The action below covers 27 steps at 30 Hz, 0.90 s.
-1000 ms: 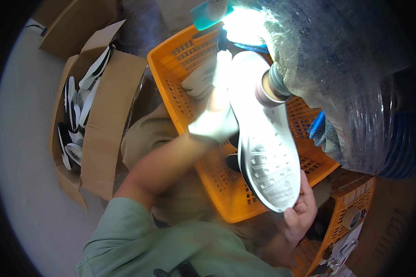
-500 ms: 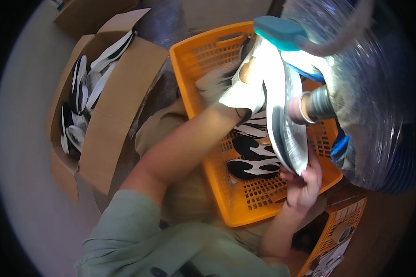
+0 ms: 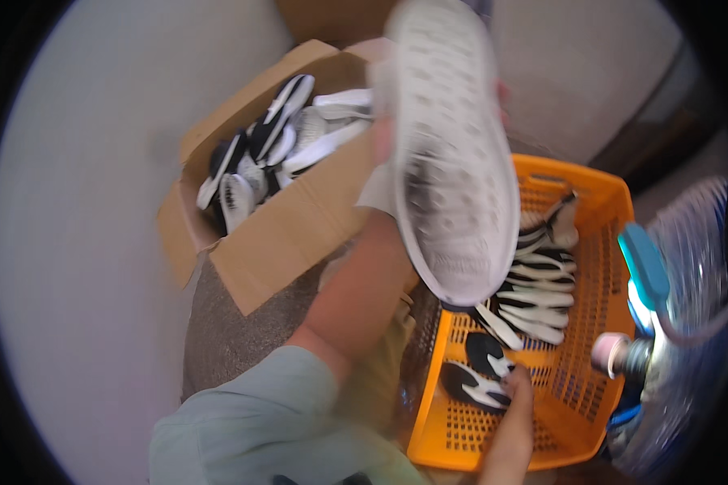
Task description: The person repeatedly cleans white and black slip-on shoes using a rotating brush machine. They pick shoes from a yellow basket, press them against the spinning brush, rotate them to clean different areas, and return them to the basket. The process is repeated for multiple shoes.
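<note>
A white shoe sole [image 3: 453, 153] is raised toward the upper middle, its patterned tread facing me and a dark smudge on it. My left hand [image 3: 383, 137], in a pale glove or wrist covering, grips it from behind; the sole hides most of the hand, with fingers showing at both edges. Down in the orange basket [image 3: 437, 432], my right hand [image 3: 521, 390] is at the ends of two black-and-white soles [image 3: 467, 386]. Its fingers are blurred and partly hidden, so I cannot make out a grip. More black-and-white soles [image 3: 538, 295] lie in a row beyond them.
An open cardboard box [image 3: 275, 250] on the left holds several black-and-white soles [image 3: 279, 121]. Right of the basket stand a teal lamp [image 3: 645, 267], lit, on a bendy arm, a pink-ended nozzle [image 3: 611, 354] and a bulk wrapped in clear plastic [image 3: 700, 283].
My left hand has lifted the sole away from the lamp and nozzle and turned its tread toward me. My right hand has released its end and dropped into the basket. My view has swung right.
</note>
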Each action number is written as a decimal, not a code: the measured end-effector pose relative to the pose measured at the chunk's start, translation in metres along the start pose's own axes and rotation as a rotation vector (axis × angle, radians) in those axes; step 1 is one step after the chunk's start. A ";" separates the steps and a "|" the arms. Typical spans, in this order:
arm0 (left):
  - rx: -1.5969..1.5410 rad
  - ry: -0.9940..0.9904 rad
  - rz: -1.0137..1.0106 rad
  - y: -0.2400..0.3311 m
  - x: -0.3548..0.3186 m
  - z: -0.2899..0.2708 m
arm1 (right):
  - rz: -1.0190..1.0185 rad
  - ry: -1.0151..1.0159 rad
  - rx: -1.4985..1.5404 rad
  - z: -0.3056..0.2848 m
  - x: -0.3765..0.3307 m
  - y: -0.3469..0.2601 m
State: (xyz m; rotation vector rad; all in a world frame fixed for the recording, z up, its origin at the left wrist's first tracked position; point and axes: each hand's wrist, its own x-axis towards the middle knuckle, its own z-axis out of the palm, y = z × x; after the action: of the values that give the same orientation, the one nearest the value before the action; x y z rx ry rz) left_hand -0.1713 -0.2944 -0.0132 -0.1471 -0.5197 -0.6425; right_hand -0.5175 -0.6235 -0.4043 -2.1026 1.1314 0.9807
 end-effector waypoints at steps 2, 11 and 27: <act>-0.023 0.139 0.094 0.012 -0.004 -0.012 | -0.189 0.218 -0.472 0.010 -0.002 0.011; -0.055 0.982 -0.079 -0.087 0.013 -0.137 | -0.226 0.184 -0.815 -0.002 -0.018 -0.030; 0.517 0.266 -0.536 -0.219 -0.095 -0.172 | -0.756 0.850 0.563 -0.049 -0.312 -0.075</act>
State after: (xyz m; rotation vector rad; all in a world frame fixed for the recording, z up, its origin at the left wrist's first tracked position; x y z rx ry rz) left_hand -0.2968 -0.4672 -0.2154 0.5769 -0.4518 -1.0078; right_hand -0.5547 -0.4797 -0.1154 -2.1633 0.6821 -0.5721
